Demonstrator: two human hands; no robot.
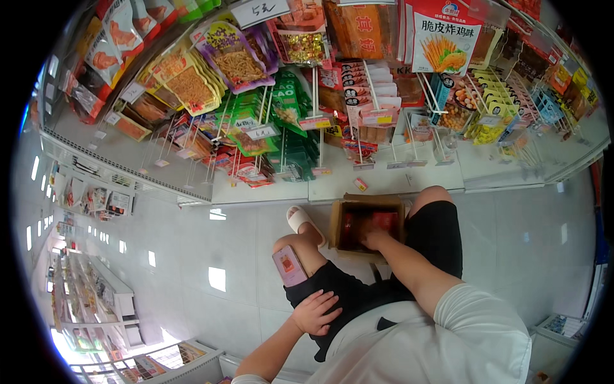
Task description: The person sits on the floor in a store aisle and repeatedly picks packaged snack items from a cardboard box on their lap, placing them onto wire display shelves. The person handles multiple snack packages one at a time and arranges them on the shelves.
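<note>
My left hand (316, 312) rests on the black shorts over my left thigh, fingers apart and holding nothing. On my left knee lies a smartphone (290, 266), its screen lit with a product picture. My right hand (375, 238) reaches down into an open cardboard box (336, 225) between my legs. Its fingertips are blurred in the dark inside, so whether they hold anything does not show. Beside them in the box lies a red package (385, 221).
A snack rack stands ahead, with green snack bags (288, 105), a white-and-red snack bag (446, 38) and several others on metal hooks. A small price tag (360, 184) lies on the white base shelf (259, 196). More store shelving (110, 283) stands at left.
</note>
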